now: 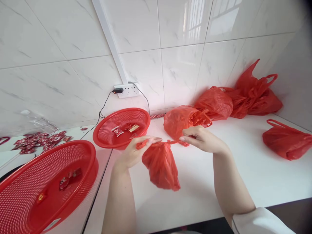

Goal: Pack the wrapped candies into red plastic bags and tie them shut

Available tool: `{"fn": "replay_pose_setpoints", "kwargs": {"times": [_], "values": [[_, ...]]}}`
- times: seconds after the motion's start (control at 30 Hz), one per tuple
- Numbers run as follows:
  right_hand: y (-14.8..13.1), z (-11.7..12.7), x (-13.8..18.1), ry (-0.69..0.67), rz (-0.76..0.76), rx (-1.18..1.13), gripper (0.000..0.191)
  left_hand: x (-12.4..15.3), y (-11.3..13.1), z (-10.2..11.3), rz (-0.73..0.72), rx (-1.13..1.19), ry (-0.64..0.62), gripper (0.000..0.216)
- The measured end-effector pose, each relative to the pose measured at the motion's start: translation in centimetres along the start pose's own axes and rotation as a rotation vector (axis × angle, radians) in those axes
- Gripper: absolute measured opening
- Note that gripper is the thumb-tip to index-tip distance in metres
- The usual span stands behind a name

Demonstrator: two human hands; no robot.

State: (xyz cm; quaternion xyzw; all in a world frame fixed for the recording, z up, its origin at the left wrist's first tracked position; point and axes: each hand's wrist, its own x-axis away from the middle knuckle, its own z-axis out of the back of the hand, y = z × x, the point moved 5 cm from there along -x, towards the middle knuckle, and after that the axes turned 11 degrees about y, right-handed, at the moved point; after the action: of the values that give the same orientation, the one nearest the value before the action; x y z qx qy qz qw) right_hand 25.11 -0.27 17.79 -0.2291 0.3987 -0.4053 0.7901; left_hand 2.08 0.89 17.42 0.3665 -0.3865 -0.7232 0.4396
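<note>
A filled red plastic bag [162,169] hangs between my two hands, its neck drawn together in a knot at the top. My left hand [138,148] is closed on one of its handles, on the left of the knot. On the other side, my right hand [202,138] pinches the second handle, which is stretched out sideways. What the bag contains shows only as darker shapes through the plastic. Just behind my right hand sits another red plastic bag [176,120] on the white counter [202,178].
A large red basket [83,156] with a few wrapped pieces stands at left. Behind it is a smaller red basket [143,122] holding several packets. Red bags [216,102] line the tiled wall; one bag [285,141] lies far right. A power strip [129,91] with cables is on the wall.
</note>
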Motion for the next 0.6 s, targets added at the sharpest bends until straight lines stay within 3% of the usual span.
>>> {"fn": "replay_pose_setpoints", "kwargs": {"times": [0.1,0.2,0.33,0.5,0.6], "values": [[0.8,2.1,0.9,0.017,0.023,0.056,0.043,0.4,0.1,1.9,-0.047,-0.064,0.054,0.039],[1.5,3.6,1.5,0.09,-0.025,0.076,0.045,0.4,0.2,2.4,-0.043,-0.098,0.093,0.037],[1.7,4.6,2.1,0.169,-0.123,0.085,0.048,-0.2,0.0,1.0,0.032,-0.164,0.032,0.035],[2.9,5.7,3.8,0.111,-0.302,0.236,0.046,-0.9,-1.8,-1.1,0.136,-0.236,-0.113,0.04],[4.8,8.1,6.3,0.182,-0.463,0.409,0.048,-1.3,-2.6,-1.3,0.121,-0.155,-0.08,0.034]]}}
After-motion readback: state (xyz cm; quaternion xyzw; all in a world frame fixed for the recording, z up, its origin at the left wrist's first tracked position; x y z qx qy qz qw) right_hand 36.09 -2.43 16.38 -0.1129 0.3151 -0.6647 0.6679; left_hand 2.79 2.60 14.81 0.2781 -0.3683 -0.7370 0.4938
